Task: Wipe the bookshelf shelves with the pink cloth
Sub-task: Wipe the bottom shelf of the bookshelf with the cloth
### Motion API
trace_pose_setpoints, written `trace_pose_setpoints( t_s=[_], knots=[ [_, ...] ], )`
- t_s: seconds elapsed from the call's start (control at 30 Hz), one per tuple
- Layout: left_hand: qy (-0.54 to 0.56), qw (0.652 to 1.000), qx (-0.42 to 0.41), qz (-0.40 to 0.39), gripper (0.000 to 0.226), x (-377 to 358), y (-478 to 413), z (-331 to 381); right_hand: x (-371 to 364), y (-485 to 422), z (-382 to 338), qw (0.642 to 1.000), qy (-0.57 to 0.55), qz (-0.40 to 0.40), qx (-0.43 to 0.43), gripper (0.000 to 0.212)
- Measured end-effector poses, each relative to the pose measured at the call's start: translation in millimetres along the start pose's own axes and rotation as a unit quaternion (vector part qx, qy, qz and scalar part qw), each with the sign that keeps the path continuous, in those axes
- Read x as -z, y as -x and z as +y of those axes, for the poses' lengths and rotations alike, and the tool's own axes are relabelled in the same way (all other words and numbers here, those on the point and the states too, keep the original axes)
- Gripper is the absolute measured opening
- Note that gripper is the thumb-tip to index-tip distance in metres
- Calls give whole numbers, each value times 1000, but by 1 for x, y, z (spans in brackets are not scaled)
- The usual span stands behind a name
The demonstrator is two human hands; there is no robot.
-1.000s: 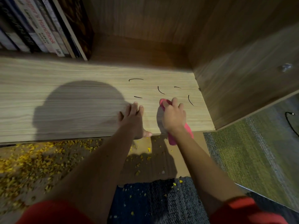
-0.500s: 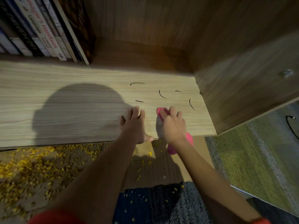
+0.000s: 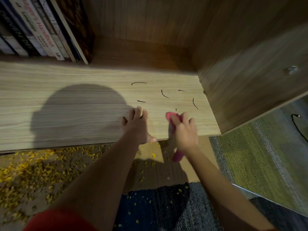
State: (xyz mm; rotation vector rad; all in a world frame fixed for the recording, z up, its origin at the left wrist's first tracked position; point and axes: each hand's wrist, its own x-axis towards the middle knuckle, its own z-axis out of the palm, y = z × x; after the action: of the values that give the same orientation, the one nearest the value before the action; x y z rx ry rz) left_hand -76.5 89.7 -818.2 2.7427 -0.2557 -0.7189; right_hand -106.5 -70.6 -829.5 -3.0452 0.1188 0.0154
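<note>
The right hand point(image 3: 185, 132) is clenched round the cloth point(image 3: 171, 116) and presses it on the shelf point(image 3: 66, 105) near the front edge. One pink end sticks out ahead of the fingers, and the other hangs below the wrist, past the shelf edge. Just left of it, apart from it, the left hand point(image 3: 136, 125) lies flat on the shelf, released, with fingers straight and the thumb at the front edge. Several short black marks point(image 3: 165, 94) lie on the wood just beyond both hands; the smallest sits close to the cloth tip. A side panel point(image 3: 250, 84) rises to the right of the right hand. Books point(image 3: 41, 30) stand far beyond and left of the left hand. Below the hands, yellow crumbs point(image 3: 33, 167) are scattered on the floor to the left, with cardboard point(image 3: 160, 172) and a dark mat point(image 3: 158, 205) under the forearms. Green carpet point(image 3: 258, 155) lies right of the right arm. A red sleeve point(image 3: 56, 220) covers the upper left arm.
</note>
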Motion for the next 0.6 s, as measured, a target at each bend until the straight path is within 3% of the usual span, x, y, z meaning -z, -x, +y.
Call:
trace_pose_setpoints(
  t_s=[0.13, 0.2, 0.3, 0.37, 0.5, 0.6],
  knots=[
    [-5, 1000, 2, -4, 110, 1, 2, 1, 4, -45, 9, 993, 10, -17, -118, 49],
    [-3, 1000, 1, -4, 110, 0, 2, 0, 2, -40, -7, 994, 6, -25, -108, 47],
    [-8, 1000, -1, -1, 110, 0, 1, -1, 0, -8, -14, 1000, 17, -27, 1, 47],
    [-11, 1000, -3, 1, 110, 0, 0, -2, 5, -8, -2, 999, 19, -26, 30, 44],
    [-6, 1000, -7, 2, 110, -2, 0, -2, 13, -46, 14, 997, 12, -47, -66, 42],
    [-2, 1000, -8, 3, 110, -2, 0, -3, 13, -34, -3, 995, 5, -51, -82, 42]
  ],
)
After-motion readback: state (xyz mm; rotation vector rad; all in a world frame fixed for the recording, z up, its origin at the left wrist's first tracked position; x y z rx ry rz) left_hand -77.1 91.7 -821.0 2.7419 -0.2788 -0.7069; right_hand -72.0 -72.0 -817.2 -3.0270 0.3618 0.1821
